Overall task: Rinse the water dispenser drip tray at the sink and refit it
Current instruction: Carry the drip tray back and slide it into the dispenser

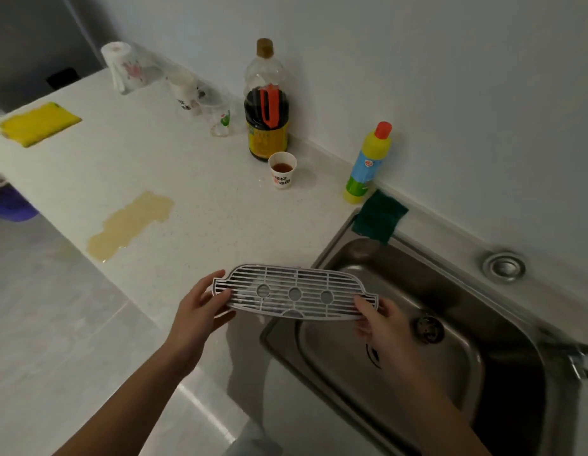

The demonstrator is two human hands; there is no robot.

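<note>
Hands, left hand [200,311] and right hand [378,320], each grip an end of the drip tray [296,294], flat, lengthwise left-right.

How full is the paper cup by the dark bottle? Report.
Partly filled: the paper cup holds brown liquid, its surface well below the rim.

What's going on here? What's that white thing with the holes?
A person holds a white drip tray by its two ends, the left hand pinching one end and the right hand the other. It hangs roughly level over the edge of the steel sink. A brownish spill lies on the counter nearby.
</note>
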